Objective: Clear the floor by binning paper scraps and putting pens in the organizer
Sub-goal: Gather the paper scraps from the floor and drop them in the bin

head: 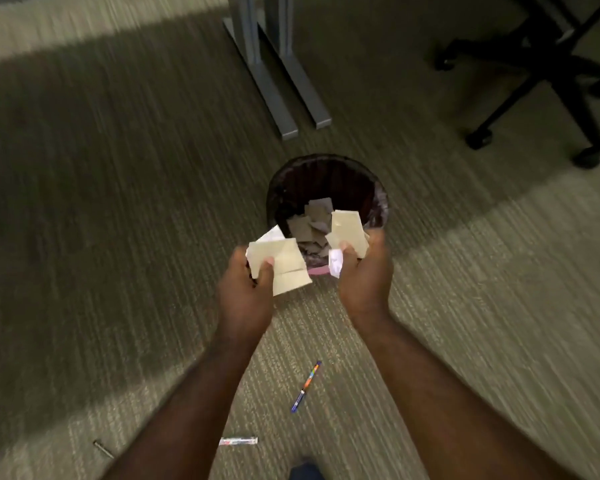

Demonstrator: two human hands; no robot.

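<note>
- Head view: my left hand (246,289) grips a sheaf of tan paper scraps (284,265), thumb curled over the top sheet and fingers folded beneath, with a white sheet poking out behind.
- My right hand (364,271) clutches a second bundle of scraps (347,230), tan pieces fanned upward and a crumpled white bit (336,263) pinched near the thumb.
- Both hands sit at the near rim of the bin (326,168), the left just outside its left edge, the right over its right side.
- The floor is ribbed greenish-grey carpet (118,202), crossed by a broad shadow band.
- A multicoloured pen (306,386) lies on the carpet between my forearms; a white marker (238,441) lies closer to me, and a thin dark pen (103,448) sits at lower left, partly hidden by my arm.
- Two grey desk feet (291,95) stand beyond the bin, and a black wheeled chair base (551,81) fills the upper right.
- The bin is round and dark with a plastic liner (378,209); greyish paper pieces (314,223) are piled inside.
</note>
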